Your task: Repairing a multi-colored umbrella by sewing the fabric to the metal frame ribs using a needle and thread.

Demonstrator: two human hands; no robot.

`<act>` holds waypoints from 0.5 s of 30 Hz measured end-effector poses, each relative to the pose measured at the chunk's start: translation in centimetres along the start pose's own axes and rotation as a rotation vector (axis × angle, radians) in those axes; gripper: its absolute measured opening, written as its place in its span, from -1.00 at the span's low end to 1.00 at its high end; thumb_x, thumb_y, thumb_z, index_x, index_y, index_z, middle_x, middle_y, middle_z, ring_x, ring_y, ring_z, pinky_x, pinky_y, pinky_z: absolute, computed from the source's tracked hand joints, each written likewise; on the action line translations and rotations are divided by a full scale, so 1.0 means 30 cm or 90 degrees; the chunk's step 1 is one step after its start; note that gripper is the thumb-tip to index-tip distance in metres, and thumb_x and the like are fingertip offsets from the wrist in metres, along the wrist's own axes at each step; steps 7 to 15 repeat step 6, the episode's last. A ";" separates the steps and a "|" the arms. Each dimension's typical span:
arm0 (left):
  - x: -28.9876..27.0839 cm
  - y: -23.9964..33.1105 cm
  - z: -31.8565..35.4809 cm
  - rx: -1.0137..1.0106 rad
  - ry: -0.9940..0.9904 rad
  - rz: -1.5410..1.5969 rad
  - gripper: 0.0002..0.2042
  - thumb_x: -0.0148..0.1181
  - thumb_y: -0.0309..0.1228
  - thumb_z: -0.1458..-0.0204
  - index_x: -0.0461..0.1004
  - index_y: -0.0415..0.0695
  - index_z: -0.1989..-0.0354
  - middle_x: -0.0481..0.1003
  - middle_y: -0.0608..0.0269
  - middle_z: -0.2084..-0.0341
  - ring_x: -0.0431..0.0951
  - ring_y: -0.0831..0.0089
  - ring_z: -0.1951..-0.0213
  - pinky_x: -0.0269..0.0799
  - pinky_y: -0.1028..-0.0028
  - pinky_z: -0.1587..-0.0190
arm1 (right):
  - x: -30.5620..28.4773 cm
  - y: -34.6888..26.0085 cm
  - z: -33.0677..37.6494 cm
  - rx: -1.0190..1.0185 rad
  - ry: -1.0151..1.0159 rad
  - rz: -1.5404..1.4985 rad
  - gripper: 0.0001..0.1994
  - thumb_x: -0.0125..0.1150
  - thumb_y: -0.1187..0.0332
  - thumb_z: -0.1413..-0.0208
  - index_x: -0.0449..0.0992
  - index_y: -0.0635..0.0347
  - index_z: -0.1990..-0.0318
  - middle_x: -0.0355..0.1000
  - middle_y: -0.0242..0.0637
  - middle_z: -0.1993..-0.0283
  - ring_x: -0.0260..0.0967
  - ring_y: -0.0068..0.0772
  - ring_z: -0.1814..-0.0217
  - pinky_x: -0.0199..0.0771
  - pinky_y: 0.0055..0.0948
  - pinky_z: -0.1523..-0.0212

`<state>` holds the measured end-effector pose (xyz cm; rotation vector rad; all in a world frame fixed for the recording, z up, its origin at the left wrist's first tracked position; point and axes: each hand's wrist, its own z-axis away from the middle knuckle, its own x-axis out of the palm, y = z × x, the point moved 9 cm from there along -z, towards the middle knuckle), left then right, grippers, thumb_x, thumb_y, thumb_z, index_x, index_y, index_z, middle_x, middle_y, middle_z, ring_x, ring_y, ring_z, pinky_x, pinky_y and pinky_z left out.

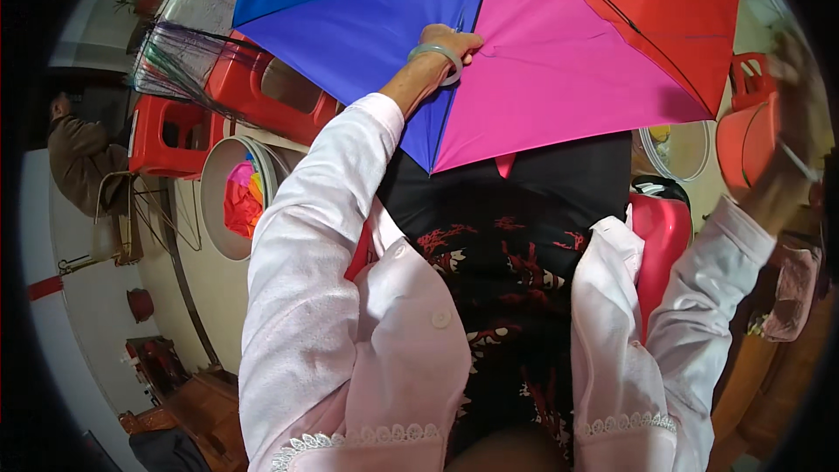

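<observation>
An opened umbrella (559, 87) with blue, violet, pink, red and orange panels spreads across the top, over my lap. Thin dark ribs run along its seams. My left hand (452, 39), with a pale bangle at the wrist, is closed on the umbrella where the violet and pink panels meet. What lies under its fingers is hidden. Away from the umbrella, my right hand (793, 100) is raised at the right edge, near a red bucket (747, 144). Motion smears its fingers, so whether it holds anything is unclear.
Red plastic stools (166, 150) stand at the left, with a bundle of thin dark rods (179, 79) by a silvery package (188, 22). A pale basin (214, 214) holds bright folded cloth (242, 201). Another person (83, 153) is at the far left.
</observation>
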<state>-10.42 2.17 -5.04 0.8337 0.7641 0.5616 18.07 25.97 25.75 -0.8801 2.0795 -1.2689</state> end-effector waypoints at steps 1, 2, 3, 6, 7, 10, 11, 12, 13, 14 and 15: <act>0.027 0.009 -0.002 0.002 -0.039 0.024 -0.76 0.19 -0.37 0.26 0.35 -0.25 0.78 0.37 0.20 0.83 0.32 0.51 0.79 0.11 0.52 0.77 | -0.004 0.121 -0.001 0.091 0.092 0.138 -0.82 -0.03 0.24 -0.03 0.39 0.12 0.29 0.26 -0.40 0.53 0.25 -0.53 0.54 0.29 -0.49 0.57; 0.053 0.019 -0.002 0.003 -0.078 0.046 -0.76 0.20 -0.35 0.22 0.38 -0.26 0.72 0.38 0.20 0.80 0.31 0.51 0.79 0.11 0.53 0.77 | 0.106 0.231 -0.031 0.093 0.004 0.113 -0.81 -0.03 0.22 -0.06 0.39 0.09 0.26 0.19 -0.53 0.54 0.16 -0.74 0.57 0.21 -0.66 0.63; 0.045 0.000 -0.001 -0.006 -0.102 0.070 -0.76 0.20 -0.33 0.18 0.40 -0.27 0.65 0.40 0.20 0.77 0.31 0.51 0.78 0.12 0.54 0.78 | 0.340 0.268 -0.009 0.135 -0.179 0.146 -0.84 -0.06 0.26 -0.07 0.38 0.11 0.30 0.20 -0.50 0.54 0.14 -0.69 0.59 0.21 -0.65 0.63; 0.011 -0.061 -0.034 -0.064 -0.029 0.243 -0.81 0.07 -0.40 0.15 0.41 -0.31 0.58 0.42 0.10 0.77 0.36 0.44 0.79 0.22 0.43 0.79 | 0.570 0.482 -0.007 0.062 -0.384 0.329 -0.85 -0.09 0.27 -0.09 0.36 0.11 0.33 0.20 -0.47 0.55 0.15 -0.65 0.60 0.26 -0.59 0.61; 0.011 -0.061 -0.034 -0.064 -0.029 0.243 -0.81 0.07 -0.40 0.15 0.41 -0.31 0.58 0.42 0.10 0.77 0.36 0.44 0.79 0.22 0.43 0.79 | 0.570 0.482 -0.007 0.062 -0.384 0.329 -0.85 -0.09 0.27 -0.09 0.36 0.11 0.33 0.20 -0.47 0.55 0.15 -0.65 0.60 0.26 -0.59 0.61; 0.011 -0.061 -0.034 -0.064 -0.029 0.243 -0.81 0.07 -0.40 0.15 0.41 -0.31 0.58 0.42 0.10 0.77 0.36 0.44 0.79 0.22 0.43 0.79 | 0.570 0.482 -0.007 0.062 -0.384 0.329 -0.85 -0.09 0.27 -0.09 0.36 0.11 0.33 0.20 -0.47 0.55 0.15 -0.65 0.60 0.26 -0.59 0.61; 0.011 -0.061 -0.034 -0.064 -0.029 0.243 -0.81 0.07 -0.40 0.15 0.41 -0.31 0.58 0.42 0.10 0.77 0.36 0.44 0.79 0.22 0.43 0.79 | 0.570 0.482 -0.007 0.062 -0.384 0.329 -0.85 -0.09 0.27 -0.09 0.36 0.11 0.33 0.20 -0.47 0.55 0.15 -0.65 0.60 0.26 -0.59 0.61; 0.011 -0.061 -0.034 -0.064 -0.029 0.243 -0.81 0.07 -0.40 0.15 0.41 -0.31 0.58 0.42 0.10 0.77 0.36 0.44 0.79 0.22 0.43 0.79 | 0.570 0.482 -0.007 0.062 -0.384 0.329 -0.85 -0.09 0.27 -0.09 0.36 0.11 0.33 0.20 -0.47 0.55 0.15 -0.65 0.60 0.26 -0.59 0.61; 0.011 -0.061 -0.034 -0.064 -0.029 0.243 -0.81 0.07 -0.40 0.15 0.41 -0.31 0.58 0.42 0.10 0.77 0.36 0.44 0.79 0.22 0.43 0.79 | 0.570 0.482 -0.007 0.062 -0.384 0.329 -0.85 -0.09 0.27 -0.09 0.36 0.11 0.33 0.20 -0.47 0.55 0.15 -0.65 0.60 0.26 -0.59 0.61; 0.011 -0.061 -0.034 -0.064 -0.029 0.243 -0.81 0.07 -0.40 0.15 0.41 -0.31 0.58 0.42 0.10 0.77 0.36 0.44 0.79 0.22 0.43 0.79 | 0.570 0.482 -0.007 0.062 -0.384 0.329 -0.85 -0.09 0.27 -0.09 0.36 0.11 0.33 0.20 -0.47 0.55 0.15 -0.65 0.60 0.26 -0.59 0.61; 0.011 -0.061 -0.034 -0.064 -0.029 0.243 -0.81 0.07 -0.40 0.15 0.41 -0.31 0.58 0.42 0.10 0.77 0.36 0.44 0.79 0.22 0.43 0.79 | 0.570 0.482 -0.007 0.062 -0.384 0.329 -0.85 -0.09 0.27 -0.09 0.36 0.11 0.33 0.20 -0.47 0.55 0.15 -0.65 0.60 0.26 -0.59 0.61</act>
